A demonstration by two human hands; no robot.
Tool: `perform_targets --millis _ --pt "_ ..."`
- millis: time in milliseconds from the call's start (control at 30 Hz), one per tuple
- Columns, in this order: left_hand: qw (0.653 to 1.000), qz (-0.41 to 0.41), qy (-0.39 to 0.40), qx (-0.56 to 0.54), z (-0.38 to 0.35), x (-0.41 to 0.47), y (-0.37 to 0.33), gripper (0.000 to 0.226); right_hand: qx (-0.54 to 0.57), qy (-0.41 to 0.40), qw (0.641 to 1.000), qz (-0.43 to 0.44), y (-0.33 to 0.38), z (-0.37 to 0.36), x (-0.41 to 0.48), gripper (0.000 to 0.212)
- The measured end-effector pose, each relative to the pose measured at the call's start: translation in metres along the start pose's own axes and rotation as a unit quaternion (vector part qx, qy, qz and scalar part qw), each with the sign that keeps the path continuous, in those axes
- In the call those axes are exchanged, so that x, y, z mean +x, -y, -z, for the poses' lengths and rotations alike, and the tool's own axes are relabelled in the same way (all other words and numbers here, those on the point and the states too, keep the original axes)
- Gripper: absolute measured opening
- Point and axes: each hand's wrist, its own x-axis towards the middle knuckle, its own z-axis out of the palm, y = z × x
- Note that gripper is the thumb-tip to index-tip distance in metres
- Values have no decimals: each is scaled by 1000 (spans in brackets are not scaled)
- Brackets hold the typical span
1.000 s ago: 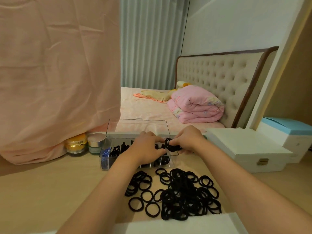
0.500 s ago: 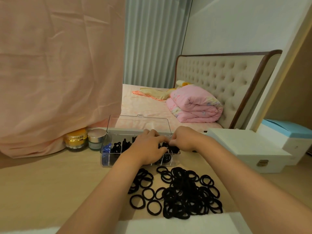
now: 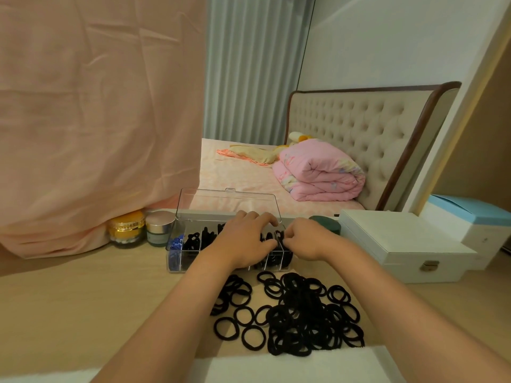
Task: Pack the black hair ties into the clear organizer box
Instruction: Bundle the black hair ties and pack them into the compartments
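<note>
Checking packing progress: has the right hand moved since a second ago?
Yes. Against the clear organizer box, the right hand has come down from above its rim to the right-end compartment.

Dim, warm indoor light, flat and even; source sat off frame, direction unclear. A soft shadow band lay on the table under the pink cloth at left. There was faint glare on the raised lid of the clear organizer box and on the silver jar lid. The black hair ties merged into a dark mass with little detail. Wide-angle warp was strong at the edges: wall lines at right leaned and forearms at the bottom stretched. Overall soft and slightly noisy; the white strip at the bottom edge was blurred.
</note>
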Motion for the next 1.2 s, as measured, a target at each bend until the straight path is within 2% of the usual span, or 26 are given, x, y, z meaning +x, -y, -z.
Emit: perform_targets --millis 100,200,333,500,633,700,867,967,1033,1100,1200 --pt "1000 -15 14 1 0 -1 -5 38 8 13 1000 14 -3 13 -2 30" --pt "999 -18 38 30 -1 -1 -8 39 28 -44 999 17 -6 24 -9 37" --pt "997 -12 61 44 -2 1 -9 45 41 -104 992 51 -5 24 -25 30" --pt "999 17 38 -3 6 0 -7 59 -35 -30 996 74 -11 3 -22 39" --pt "997 -10 66 28 4 -1 -7 50 -67 5 995 75 -5 -2 -19 41" --pt "996 -15 75 37 3 -1 -8 51 -42 -1 997 72 -6 1 -18 41" --pt "999 -6 48 19 11 -5 -11 56 92 -94 989 71 -12 13 -30 34" --pt "1000 -21 -20 4 19 -13 -19 39 112 -141 980 82 -11 17 -44 30" --pt "999 -33 -36 -7 24 -22 -27 20 124 -133 980 83 -10 17 -56 27" --pt "999 -24 6 -31 28 -32 -37 8 115 -87 987 72 -9 16 -69 23" --pt "997 -21 65 -36 24 -48 -48 9 58 -14 998 36 -7 10 -84 14"
